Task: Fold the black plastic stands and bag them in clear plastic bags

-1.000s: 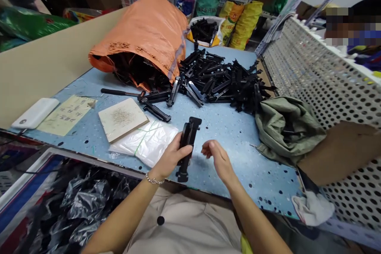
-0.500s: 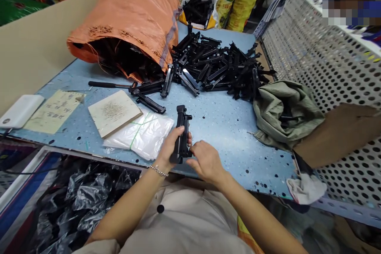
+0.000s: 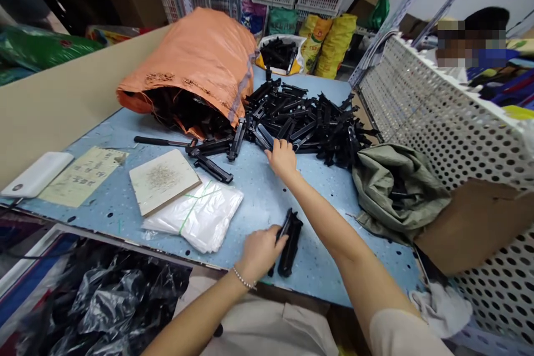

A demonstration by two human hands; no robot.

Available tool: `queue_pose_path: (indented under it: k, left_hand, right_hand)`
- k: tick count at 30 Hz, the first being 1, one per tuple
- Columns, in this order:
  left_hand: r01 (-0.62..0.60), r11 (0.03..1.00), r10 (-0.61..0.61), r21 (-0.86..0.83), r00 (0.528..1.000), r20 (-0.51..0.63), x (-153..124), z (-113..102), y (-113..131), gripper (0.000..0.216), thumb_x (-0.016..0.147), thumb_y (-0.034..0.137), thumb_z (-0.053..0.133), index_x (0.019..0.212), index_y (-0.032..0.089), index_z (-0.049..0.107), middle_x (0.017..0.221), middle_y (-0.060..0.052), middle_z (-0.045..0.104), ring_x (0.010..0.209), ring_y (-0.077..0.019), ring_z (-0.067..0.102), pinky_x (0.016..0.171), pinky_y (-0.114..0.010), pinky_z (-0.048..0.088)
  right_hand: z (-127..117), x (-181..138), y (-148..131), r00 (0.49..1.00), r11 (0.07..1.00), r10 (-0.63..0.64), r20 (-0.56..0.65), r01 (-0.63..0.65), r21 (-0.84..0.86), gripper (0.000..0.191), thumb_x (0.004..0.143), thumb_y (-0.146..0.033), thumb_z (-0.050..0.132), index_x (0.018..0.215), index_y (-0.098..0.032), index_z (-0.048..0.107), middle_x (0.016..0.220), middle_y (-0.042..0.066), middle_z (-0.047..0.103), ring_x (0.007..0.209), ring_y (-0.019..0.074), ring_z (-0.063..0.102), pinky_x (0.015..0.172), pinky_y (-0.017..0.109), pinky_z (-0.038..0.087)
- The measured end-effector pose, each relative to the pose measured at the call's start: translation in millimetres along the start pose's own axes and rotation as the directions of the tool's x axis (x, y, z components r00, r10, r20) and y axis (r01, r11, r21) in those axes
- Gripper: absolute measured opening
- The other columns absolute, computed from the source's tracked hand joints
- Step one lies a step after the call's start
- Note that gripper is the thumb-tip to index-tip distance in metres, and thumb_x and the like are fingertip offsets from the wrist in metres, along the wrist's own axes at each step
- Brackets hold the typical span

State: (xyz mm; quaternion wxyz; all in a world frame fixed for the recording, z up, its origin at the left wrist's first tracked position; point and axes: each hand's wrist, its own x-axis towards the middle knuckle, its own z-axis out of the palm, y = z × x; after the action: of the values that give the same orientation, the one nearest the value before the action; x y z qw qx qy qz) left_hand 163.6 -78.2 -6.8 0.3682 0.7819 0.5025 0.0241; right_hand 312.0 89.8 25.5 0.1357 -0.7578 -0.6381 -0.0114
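My left hand (image 3: pixel 261 251) is closed around a black plastic clip part (image 3: pixel 288 242) that lies low over the blue table (image 3: pixel 267 194) near its front edge. My right hand (image 3: pixel 282 157) reaches far forward to the near edge of a large heap of black plastic parts (image 3: pixel 308 122). Its fingers curl onto one piece there (image 3: pixel 263 136); whether it grips the piece I cannot make out. An orange woven sack (image 3: pixel 196 67) lies open beside the heap, with more black parts spilling out of it.
A stack of clear plastic bags (image 3: pixel 196 210), a square board (image 3: pixel 162 178), a paper note (image 3: pixel 83 175) and a white power bank (image 3: pixel 37 173) lie to the left. A green cloth (image 3: pixel 396 183) and cardboard (image 3: pixel 471 222) sit to the right, by a perforated white panel (image 3: pixel 450 122). Another person is beyond it.
My right hand left the held part and stretched forward to the heap. My left hand lowered the part toward the table's front edge and tilted it flatter.
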Motion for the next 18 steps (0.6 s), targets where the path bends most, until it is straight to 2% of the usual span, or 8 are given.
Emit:
queue_pose_path:
  k: [2,5,6,8,10,12,15,18]
  left_hand:
    - [-0.028,1.0,0.028,-0.007,0.999,-0.018,-0.1,4.6,-0.4,0.035,0.089,0.047,0.049,0.11,0.024,0.066,0.087,-0.012,0.073,0.087,-0.0304,0.068,0.079,-0.04,0.048]
    - [-0.089,0.922,0.053,-0.377,0.993,-0.104,12.1,-8.7,-13.2,0.035,0.085,0.047,0.057,0.108,0.022,0.066,0.084,-0.01,0.07,0.083,-0.0263,0.066,0.079,-0.038,0.048]
    - [-0.09,0.831,0.017,-0.549,0.99,-0.137,19.3,-17.6,-17.9,0.038,0.084,0.047,0.059,0.112,0.021,0.063,0.088,-0.01,0.069,0.083,-0.0242,0.065,0.078,-0.036,0.049]
    - [-0.087,0.536,-0.107,-0.84,0.98,-0.169,36.3,-38.8,-23.4,0.049,0.081,0.047,0.063,0.123,0.021,0.055,0.1,-0.01,0.065,0.087,-0.02,0.064,0.079,-0.034,0.05]
    - [-0.113,0.209,-0.19,-0.971,0.97,-0.154,53.2,-59.1,-21.8,0.06,0.077,0.047,0.07,0.127,0.025,0.046,0.11,-0.008,0.062,0.092,-0.0167,0.063,0.081,-0.032,0.05]
    - [-0.126,0.014,-0.19,-0.992,0.974,-0.127,65.3,-73.3,-14.8,0.06,0.072,0.046,0.075,0.122,0.026,0.047,0.106,-0.005,0.062,0.087,-0.0137,0.062,0.079,-0.028,0.049]
    - [-0.093,0.0,-0.145,-0.996,0.985,-0.092,66.8,-78.9,-2.2,0.047,0.068,0.042,0.078,0.103,0.019,0.057,0.085,0.001,0.062,0.07,-0.0096,0.057,0.067,-0.021,0.046]
    - [-0.019,0.08,-0.066,-0.997,0.998,-0.024,50.3,-72.2,6.5,0.042,0.07,0.046,0.075,0.095,0.015,0.061,0.074,0.002,0.059,0.059,-0.0081,0.052,0.055,-0.02,0.041]
  right_hand:
    - [7.6,24.7,-4.1,0.999,0.995,-0.051,0.01,0.052,-0.079,0.049,0.091,-0.024,0.052,0.134,-0.004,0.042,0.121,0.023,0.056,0.112,0.0311,0.044,0.087,0.039,0.033]
    - [9.8,31.6,-4.2,0.995,0.99,-0.101,0.018,0.102,-0.097,0.044,0.085,-0.018,0.056,0.125,0.0,0.049,0.11,0.023,0.06,0.107,0.0313,0.044,0.087,0.041,0.032]
    - [8.6,25.2,-3.7,0.995,0.99,-0.103,0.013,0.104,-0.094,0.043,0.084,-0.02,0.058,0.123,-0.001,0.051,0.107,0.023,0.061,0.106,0.0318,0.044,0.086,0.042,0.032]
    - [4.4,-1.0,-4.1,0.991,0.988,-0.131,-0.021,0.128,-0.086,0.047,0.081,-0.023,0.062,0.124,-0.006,0.052,0.105,0.021,0.06,0.103,0.0328,0.045,0.084,0.043,0.033]
    - [-1.8,-42.0,-6.6,0.972,0.976,-0.217,-0.093,0.214,-0.05,0.05,0.081,-0.022,0.063,0.129,-0.013,0.051,0.104,0.018,0.059,0.099,0.0325,0.045,0.081,0.043,0.035]
    - [-10.6,-87.4,-9.7,0.926,0.931,-0.354,-0.134,0.362,0.039,0.049,0.083,-0.021,0.06,0.131,-0.018,0.05,0.105,0.016,0.059,0.095,0.0305,0.046,0.079,0.043,0.037]
    - [-27.2,-134.2,-6.7,0.859,0.802,-0.491,-0.146,0.511,0.308,0.04,0.089,-0.033,0.056,0.127,-0.02,0.051,0.104,0.012,0.06,0.094,0.0281,0.049,0.08,0.042,0.041]
    - [-39.1,-135.5,10.1,0.907,0.772,-0.33,-0.261,0.418,0.479,0.027,0.097,-0.036,0.043,0.116,-0.019,0.053,0.1,0.01,0.059,0.093,0.0242,0.052,0.081,0.039,0.043]
